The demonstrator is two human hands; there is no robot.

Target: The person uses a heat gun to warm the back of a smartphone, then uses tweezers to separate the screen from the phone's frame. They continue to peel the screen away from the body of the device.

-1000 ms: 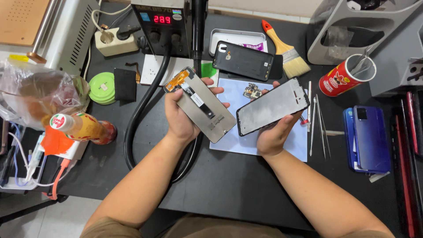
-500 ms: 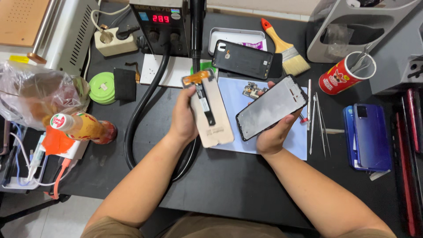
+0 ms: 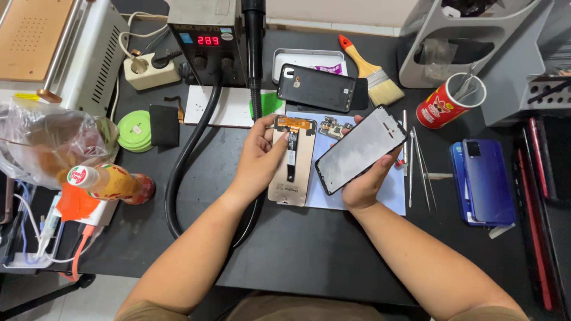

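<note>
1. Resting on a black table (image 3: 297,249), a pale blue mat (image 3: 386,193) lies under my hands.
2. My right hand (image 3: 364,181) is curled around a phone frame (image 3: 361,150), tilted above the mat.
3. My left hand (image 3: 262,156) pinches a beige display panel (image 3: 291,163), fingers closed on its edge.
</note>
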